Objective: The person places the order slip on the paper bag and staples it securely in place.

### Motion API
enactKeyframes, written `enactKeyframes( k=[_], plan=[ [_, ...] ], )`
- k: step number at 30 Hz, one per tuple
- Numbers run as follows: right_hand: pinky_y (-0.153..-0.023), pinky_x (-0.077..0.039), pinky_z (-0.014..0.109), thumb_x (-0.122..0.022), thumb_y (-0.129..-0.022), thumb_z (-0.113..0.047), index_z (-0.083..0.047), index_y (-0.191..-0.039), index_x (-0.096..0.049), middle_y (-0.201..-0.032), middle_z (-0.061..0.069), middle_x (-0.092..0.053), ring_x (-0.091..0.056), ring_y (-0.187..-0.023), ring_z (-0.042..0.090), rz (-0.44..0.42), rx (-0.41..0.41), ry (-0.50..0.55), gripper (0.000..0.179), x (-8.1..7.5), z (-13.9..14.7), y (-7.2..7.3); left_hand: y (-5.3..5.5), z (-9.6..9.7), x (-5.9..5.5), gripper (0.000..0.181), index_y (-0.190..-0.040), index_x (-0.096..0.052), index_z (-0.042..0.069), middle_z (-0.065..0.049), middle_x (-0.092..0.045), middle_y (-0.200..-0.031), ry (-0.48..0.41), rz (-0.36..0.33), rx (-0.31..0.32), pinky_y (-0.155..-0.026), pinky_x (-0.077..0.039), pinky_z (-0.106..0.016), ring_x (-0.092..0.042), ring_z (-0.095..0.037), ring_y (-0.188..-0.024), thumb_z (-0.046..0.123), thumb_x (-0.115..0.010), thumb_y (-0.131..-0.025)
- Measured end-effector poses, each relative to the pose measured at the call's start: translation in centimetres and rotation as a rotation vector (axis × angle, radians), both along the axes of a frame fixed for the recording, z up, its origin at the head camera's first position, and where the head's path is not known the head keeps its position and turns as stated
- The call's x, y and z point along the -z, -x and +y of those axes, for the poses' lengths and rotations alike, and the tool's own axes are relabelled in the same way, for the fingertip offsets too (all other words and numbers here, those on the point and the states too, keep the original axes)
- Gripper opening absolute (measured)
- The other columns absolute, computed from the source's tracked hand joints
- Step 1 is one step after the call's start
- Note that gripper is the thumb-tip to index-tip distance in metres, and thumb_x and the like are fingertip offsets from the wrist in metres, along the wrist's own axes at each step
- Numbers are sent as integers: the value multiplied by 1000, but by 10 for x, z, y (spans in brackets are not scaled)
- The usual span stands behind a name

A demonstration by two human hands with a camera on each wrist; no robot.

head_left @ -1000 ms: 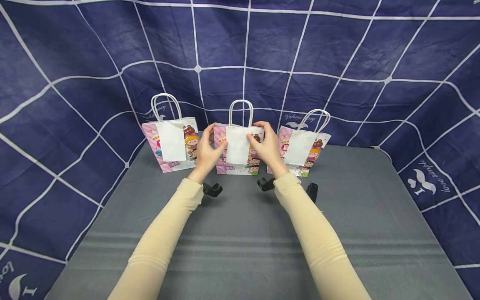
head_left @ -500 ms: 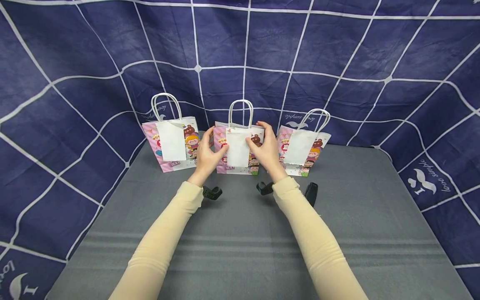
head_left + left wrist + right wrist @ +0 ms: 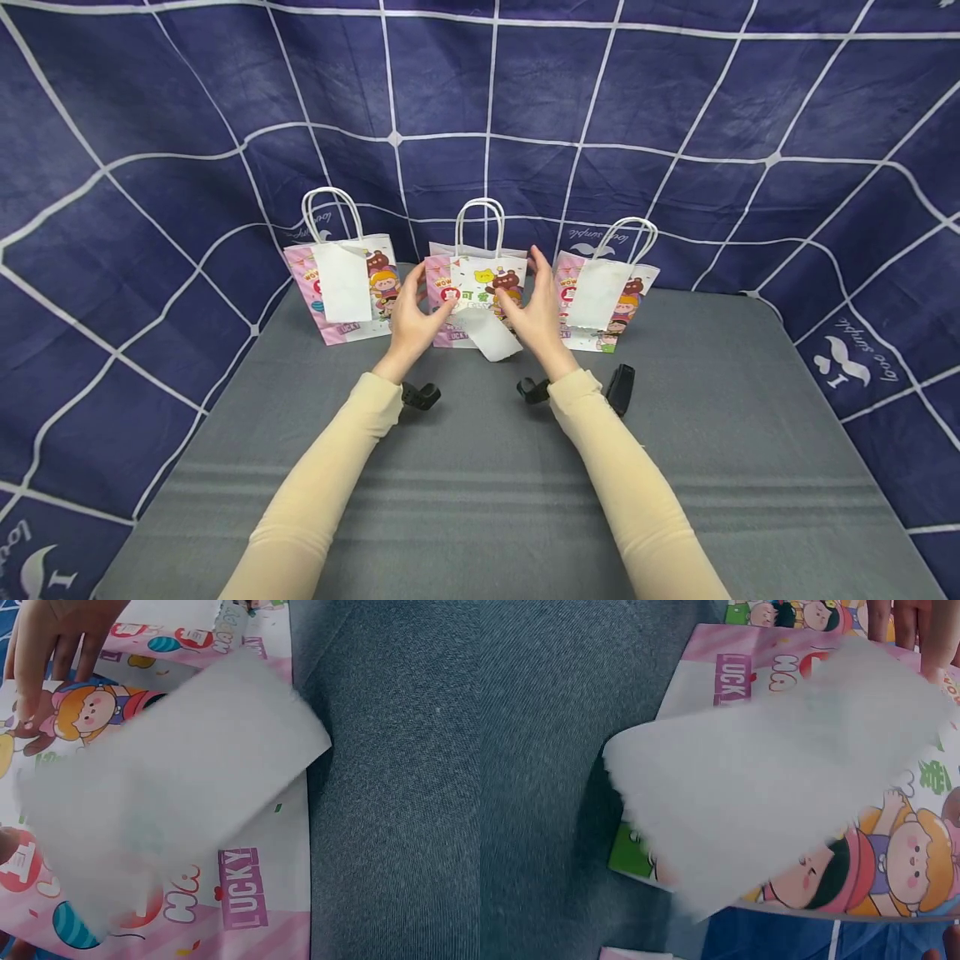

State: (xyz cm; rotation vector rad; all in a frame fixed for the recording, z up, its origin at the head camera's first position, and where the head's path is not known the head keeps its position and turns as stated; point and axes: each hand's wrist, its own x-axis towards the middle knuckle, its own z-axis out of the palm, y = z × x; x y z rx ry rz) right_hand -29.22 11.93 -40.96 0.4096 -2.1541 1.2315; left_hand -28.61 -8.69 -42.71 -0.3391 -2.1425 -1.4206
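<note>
In the head view a small printed paper bag (image 3: 467,271) with cartoon figures and white twisted handles stands upright in the middle. My left hand (image 3: 411,325) holds its left side, thumb on the front and fingers at the edge. On the opposite side my right hand (image 3: 542,321) does likewise, its thumb across the cartoon bear. A white paper piece (image 3: 491,333) hangs slanted over the lower front, its bottom end past the bag's base. Both wrist views show this white paper (image 3: 180,757) blurred, crossing the printed front (image 3: 870,855).
A similar bag (image 3: 345,283) stands at the left and another (image 3: 600,296) at the right, each with white paper on its front. Black wrist-worn devices (image 3: 422,397) show under the sleeves. A blue checked cloth (image 3: 480,100) backs the grey tabletop (image 3: 487,483).
The white paper on the middle bag has slipped down from below the handles and turned aslant, uncovering the printed front. My right fingers have shifted slightly outward; the side bags stay put.
</note>
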Motion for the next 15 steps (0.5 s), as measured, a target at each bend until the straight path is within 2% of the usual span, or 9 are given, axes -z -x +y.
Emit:
enactKeyframes(
  k=[5, 9, 15],
  plan=[
    [-103, -33, 39, -73, -82, -20, -2, -143, -29, -134, 19, -46, -43, -125, 27, 4, -15, -33, 77, -3, 5, -5, -4, -5, -4, 72, -138, -40, 2, -17, -51, -130, 26, 2, -12, -95, -43, -38, -48, -27, -118, 15, -75, -77],
    [-104, -33, 39, -72, -83, -20, -1, -143, -29, -139, 16, -43, -43, -126, 25, 0, -28, -64, 76, -6, 10, -10, -8, -10, -9, 71, -139, -39, 1, -19, -47, -134, 43, 6, 2, -96, -42, -40, -47, -27, -121, 12, -74, -78],
    [-105, -32, 37, -70, -84, -20, -1, -141, -32, -139, 15, -45, -43, -126, 25, -35, -57, -114, 71, -13, 21, -22, -21, -15, -19, 67, -138, -40, 0, -21, -49, -131, 89, 23, -7, -95, -42, -41, -47, -30, -120, 12, -72, -80]
  ],
)
